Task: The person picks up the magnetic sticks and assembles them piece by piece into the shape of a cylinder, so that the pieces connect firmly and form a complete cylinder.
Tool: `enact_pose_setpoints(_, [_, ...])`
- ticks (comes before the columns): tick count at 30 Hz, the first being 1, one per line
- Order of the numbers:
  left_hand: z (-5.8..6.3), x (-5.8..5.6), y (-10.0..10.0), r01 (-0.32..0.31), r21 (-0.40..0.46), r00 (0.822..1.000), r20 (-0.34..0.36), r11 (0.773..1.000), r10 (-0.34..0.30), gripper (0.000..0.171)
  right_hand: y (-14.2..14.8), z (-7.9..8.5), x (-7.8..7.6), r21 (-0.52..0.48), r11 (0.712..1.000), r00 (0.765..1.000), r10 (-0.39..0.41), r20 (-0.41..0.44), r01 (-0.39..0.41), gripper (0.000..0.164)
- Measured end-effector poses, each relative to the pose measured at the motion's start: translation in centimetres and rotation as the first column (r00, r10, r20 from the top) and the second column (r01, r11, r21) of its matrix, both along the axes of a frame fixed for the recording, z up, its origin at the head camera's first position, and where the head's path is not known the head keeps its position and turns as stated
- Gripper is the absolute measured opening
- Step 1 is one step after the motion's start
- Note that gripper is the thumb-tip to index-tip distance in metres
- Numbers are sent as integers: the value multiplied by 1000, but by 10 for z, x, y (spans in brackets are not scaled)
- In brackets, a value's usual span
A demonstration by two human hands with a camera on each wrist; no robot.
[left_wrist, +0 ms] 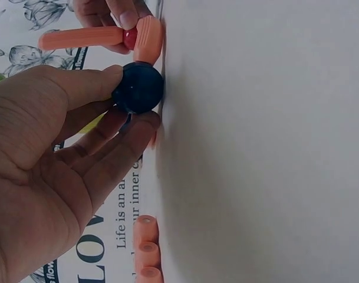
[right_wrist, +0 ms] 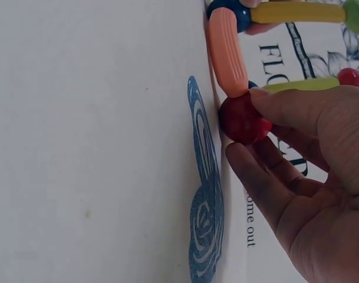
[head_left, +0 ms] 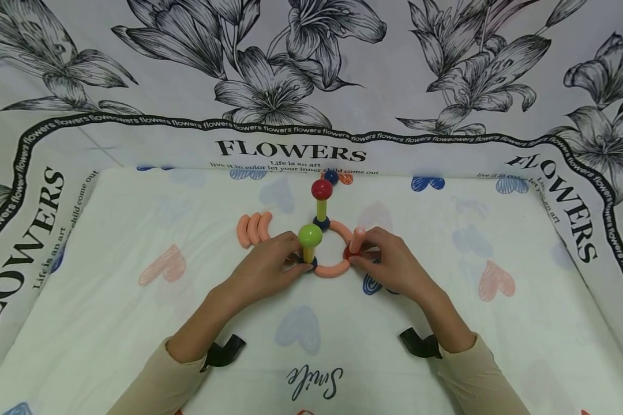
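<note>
My left hand [head_left: 267, 262] pinches a dark blue ball [left_wrist: 139, 88] between thumb and fingers. From that ball a yellow stick stands up, topped by a green ball [head_left: 310, 235]. My right hand [head_left: 394, 262] pinches a red ball [right_wrist: 244, 119], which carries an upright orange stick [head_left: 357, 238]. Curved orange pieces [head_left: 333, 270] join the red ball to the blue ball at left and to another blue ball [head_left: 321, 223] behind. On the rear one, a yellow-green stick rises to a red ball [head_left: 322, 189]. Fingers partly hide the ring's left side.
Several loose curved orange pieces [head_left: 253, 229] lie side by side left of the ring. Another dark blue ball [head_left: 331, 176] is at the back, behind the red-topped stick. A white cloth [head_left: 187, 323] with printed hearts covers the table. Black wrist mounts [head_left: 225, 350] stick out from both sleeves.
</note>
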State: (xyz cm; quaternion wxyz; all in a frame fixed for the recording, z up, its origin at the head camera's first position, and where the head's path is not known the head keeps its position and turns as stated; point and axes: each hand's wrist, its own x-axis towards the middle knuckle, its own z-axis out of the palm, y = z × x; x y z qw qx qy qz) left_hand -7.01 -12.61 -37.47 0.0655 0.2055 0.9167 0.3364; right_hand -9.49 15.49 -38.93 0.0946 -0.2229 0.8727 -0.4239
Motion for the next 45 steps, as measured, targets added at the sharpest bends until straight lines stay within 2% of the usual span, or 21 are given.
enact_pose_setpoints(8, [0,2,2,-4,-6,1000,16,1000,4,18,2,-1,1,2,1000,999,0,37,0,18])
enact_pose_setpoints(18, [1,2,1,-13,-35,1000,21,999,13,21,2,-2,3,-8,1000,999,9,38,-8,18])
enact_pose_setpoints(23, [4,-1,-10,-20,-32,998,56,999,22,28,3,-2,4,-15,1000,999,6,51,-5,18])
enact_pose_setpoints(27, [9,-5,-24,-79,-43,994,72,996,82,33,3,-3,4,-20,1000,999,12,43,-12,19])
enact_pose_setpoints(31, [16,-12,-36,-179,-106,981,51,978,185,31,2,-4,2,-15,1000,999,18,32,-17,19])
enact_pose_setpoints(34, [25,-22,-40,-227,-185,971,31,956,236,38,1,-3,1,-7,1000,1000,18,18,-17,20])
enact_pose_setpoints(36, [31,-30,-39,-246,-243,965,33,938,261,43,1,-3,0,-2,1000,1000,17,12,-17,19])
enact_pose_setpoints(40, [40,-42,-35,-263,-307,947,99,914,306,34,0,-2,-1,6,1000,1000,21,12,-21,19])
enact_pose_setpoints(43, [40,-45,-28,-280,-316,935,126,907,332,42,1,-2,-1,12,1000,1000,22,11,-22,19])
enact_pose_setpoints(45, [38,-46,-23,-297,-318,935,96,900,342,43,2,-1,-1,13,1000,1000,21,3,-21,19])
